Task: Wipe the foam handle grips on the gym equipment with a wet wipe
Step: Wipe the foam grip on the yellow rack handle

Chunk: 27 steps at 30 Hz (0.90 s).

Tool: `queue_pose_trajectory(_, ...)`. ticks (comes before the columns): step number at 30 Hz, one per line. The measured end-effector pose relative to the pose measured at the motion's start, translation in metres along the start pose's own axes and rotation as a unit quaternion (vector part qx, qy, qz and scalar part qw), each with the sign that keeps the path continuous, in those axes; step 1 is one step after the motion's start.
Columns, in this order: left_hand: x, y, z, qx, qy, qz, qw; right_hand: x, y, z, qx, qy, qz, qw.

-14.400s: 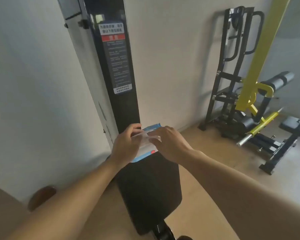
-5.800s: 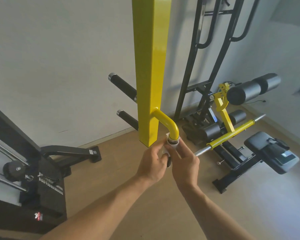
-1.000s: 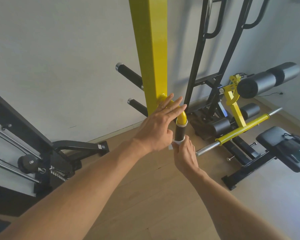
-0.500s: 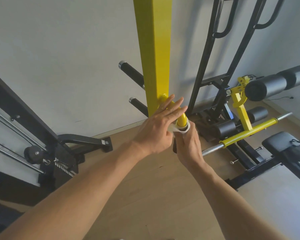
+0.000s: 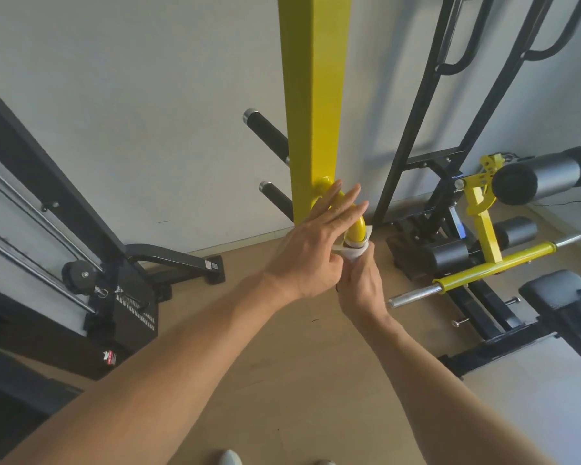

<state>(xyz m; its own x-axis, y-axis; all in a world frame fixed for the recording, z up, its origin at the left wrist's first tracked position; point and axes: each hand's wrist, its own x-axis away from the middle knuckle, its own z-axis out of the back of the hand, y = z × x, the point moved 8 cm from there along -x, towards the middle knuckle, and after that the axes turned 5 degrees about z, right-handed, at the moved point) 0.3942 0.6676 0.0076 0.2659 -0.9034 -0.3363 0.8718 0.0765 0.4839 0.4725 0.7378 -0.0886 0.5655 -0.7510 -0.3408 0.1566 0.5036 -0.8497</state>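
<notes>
Your yellow post (image 5: pixel 312 105) rises just behind your fingers, its curved yellow tube (image 5: pixel 356 226) bending down between them. Your left hand (image 5: pixel 311 253) lies on that bend, fingers straight and spread. Your right hand (image 5: pixel 361 283) wraps the wet wipe (image 5: pixel 355 252) around the foam grip, hidden beneath its curled fingers. Judging by this, one grip is underway; the black grips (image 5: pixel 265 129) beyond your fingers remain.

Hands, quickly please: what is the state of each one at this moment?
Left hand: open, straight fingers resting on the yellow curved bar.
Right hand: closed around the wet wipe on the handle grip.
</notes>
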Motion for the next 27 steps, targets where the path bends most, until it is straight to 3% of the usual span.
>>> queue_pose_trajectory(5,0.005,-0.001,-0.004,0.019,-0.014,0.024,0.999,0.039,0.069,-0.021,0.230,-0.163,-0.167,0.945)
queue_pose_trajectory(8,0.010,-0.003,-0.002,0.106,-0.025,0.048,0.993,0.046,0.078,-0.023,0.375,-0.287,-0.182,0.862)
queue_pose_trajectory(10,0.016,-0.006,0.007,0.194,-0.004,0.076,0.978,0.061,0.074,-0.034,0.386,-0.385,-0.161,0.823)
queue_pose_trajectory(12,0.026,-0.012,0.020,0.259,0.034,0.108,0.959,0.069,0.053,-0.049,0.232,-0.400,-0.194,0.865)
queue_pose_trajectory(14,0.043,-0.020,0.034,0.300,0.096,0.131,0.940,0.061,0.013,-0.060,0.086,-0.341,-0.197,0.915)
queue_pose_trajectory(18,0.091,-0.068,0.061,0.321,0.231,0.249,0.884,0.038,-0.054,-0.069,-0.022,-0.242,-0.120,0.963)
queue_pose_trajectory(20,0.108,-0.096,0.064,0.314,0.208,0.316,0.871,0.032,-0.073,-0.079,-0.041,-0.231,-0.097,0.967)
queue_pose_trajectory(23,0.114,-0.123,0.057,0.304,0.119,0.345,0.880,0.023,-0.095,-0.097,-0.074,-0.199,-0.079,0.974)
queue_pose_trajectory(27,0.112,-0.161,0.063,0.305,0.130,0.328,0.884,0.013,-0.101,-0.132,-0.124,-0.173,-0.117,0.970)
